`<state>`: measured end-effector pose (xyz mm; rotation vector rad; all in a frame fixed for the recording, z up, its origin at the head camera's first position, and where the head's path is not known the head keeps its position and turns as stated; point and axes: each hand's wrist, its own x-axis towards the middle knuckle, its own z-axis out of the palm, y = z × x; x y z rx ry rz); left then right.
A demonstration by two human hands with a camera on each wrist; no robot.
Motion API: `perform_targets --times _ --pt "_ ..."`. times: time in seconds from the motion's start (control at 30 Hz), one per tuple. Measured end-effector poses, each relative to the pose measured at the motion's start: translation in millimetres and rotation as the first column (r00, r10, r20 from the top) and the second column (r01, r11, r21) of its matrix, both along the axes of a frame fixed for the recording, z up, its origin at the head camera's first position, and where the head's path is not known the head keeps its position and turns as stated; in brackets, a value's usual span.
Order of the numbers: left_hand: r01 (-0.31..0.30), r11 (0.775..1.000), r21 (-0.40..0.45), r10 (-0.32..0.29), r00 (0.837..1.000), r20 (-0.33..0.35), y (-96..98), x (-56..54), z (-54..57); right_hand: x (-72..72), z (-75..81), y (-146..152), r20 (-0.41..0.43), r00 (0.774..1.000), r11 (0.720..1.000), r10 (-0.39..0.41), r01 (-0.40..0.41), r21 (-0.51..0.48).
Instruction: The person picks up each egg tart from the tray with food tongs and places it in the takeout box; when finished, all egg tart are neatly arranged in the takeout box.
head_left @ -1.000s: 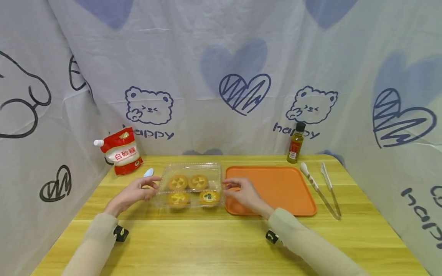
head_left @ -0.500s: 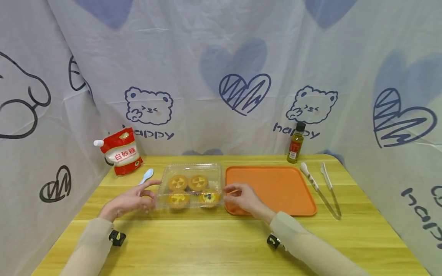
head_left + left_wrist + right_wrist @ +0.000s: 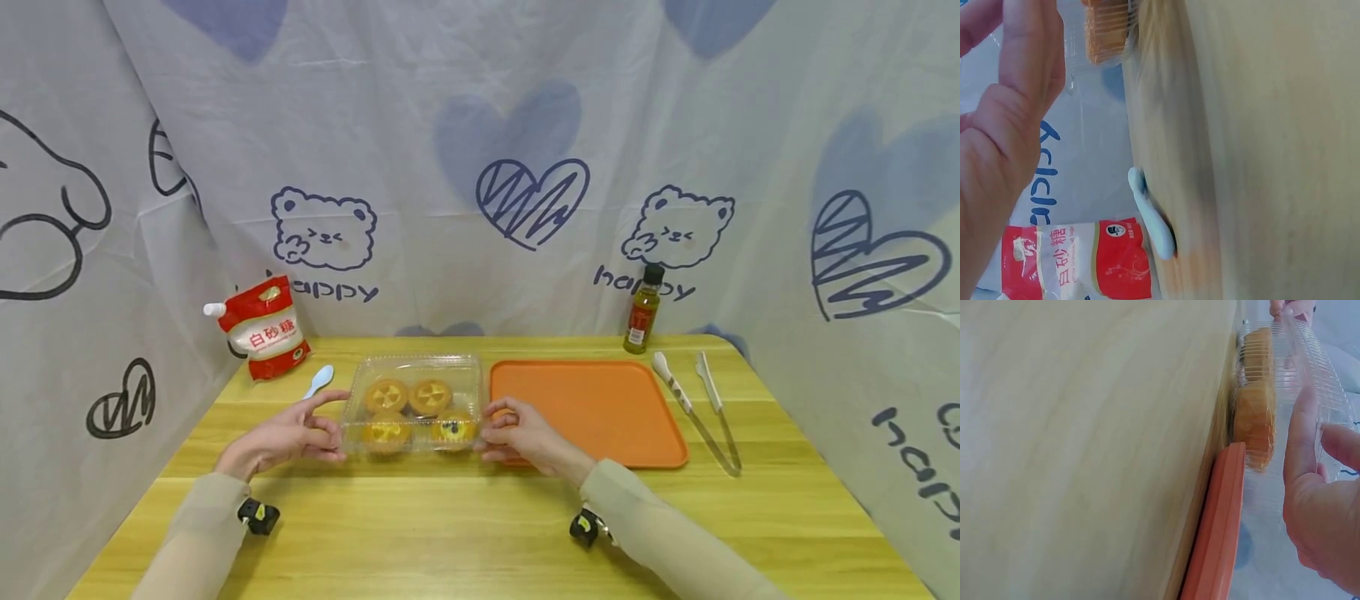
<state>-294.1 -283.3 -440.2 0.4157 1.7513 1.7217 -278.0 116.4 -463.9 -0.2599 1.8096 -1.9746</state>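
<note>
A clear plastic clamshell box [image 3: 420, 367] sits left of the table's middle with several egg tarts [image 3: 386, 396] inside; one front tart bears dark bits. At the box's front left corner is my left hand [image 3: 288, 435], thumb and fingertips at the rim, index finger stretched along the side. My right hand [image 3: 532, 435] pinches the rim at the front right corner. In the right wrist view, thumb and finger of the right hand [image 3: 1319, 500] lie on either side of the rim, and the left hand [image 3: 1294, 307] appears at its far end.
An orange tray [image 3: 585, 417] lies right of the box, under the right hand's reach. Tongs [image 3: 708, 425] lie beyond it, and an oil bottle [image 3: 642, 312] stands behind. At left are a pale blue spoon [image 3: 320, 380] and a red-and-white sugar bag [image 3: 268, 329].
Both hands have shifted from the box's sides toward its front corners. The left hand moved nearer me, uncovering more of the spoon. The box front has settled slightly.
</note>
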Motion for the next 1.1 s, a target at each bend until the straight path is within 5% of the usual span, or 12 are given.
perform_targets --times 0.43,0.57,0.67,0.8,0.93,1.1 --pt "-0.023 0.999 -0.046 0.022 0.999 -0.030 1.4 -0.7 1.0 -0.1 2.0 -4.2 -0.041 0.999 0.997 -0.031 0.034 0.072" --pt "-0.032 0.986 -0.163 0.014 0.994 -0.108 -1.0 -1.8 5.1 1.6 1.9 -3.7 -0.094 0.994 0.989 -0.055 0.067 0.132" --pt "-0.109 0.953 -0.284 0.054 0.979 -0.195 -1.8 -2.2 10.6 1.4 2.1 -1.7 -0.152 0.986 0.976 -0.071 0.100 0.193" --pt "-0.279 0.889 -0.364 0.167 0.936 -0.310 5.7 -1.9 19.0 -0.5 4.1 5.3 -0.253 0.964 0.954 -0.082 0.149 0.259" --pt "-0.431 0.827 -0.363 0.269 0.868 -0.418 22.4 -0.7 26.8 -2.0 7.9 14.1 -0.374 0.924 0.917 -0.082 0.217 0.335" --pt "-0.597 0.739 -0.312 0.344 0.733 -0.587 52.4 3.6 34.2 -3.9 13.3 27.9 -0.514 0.858 0.817 0.002 0.295 0.496"
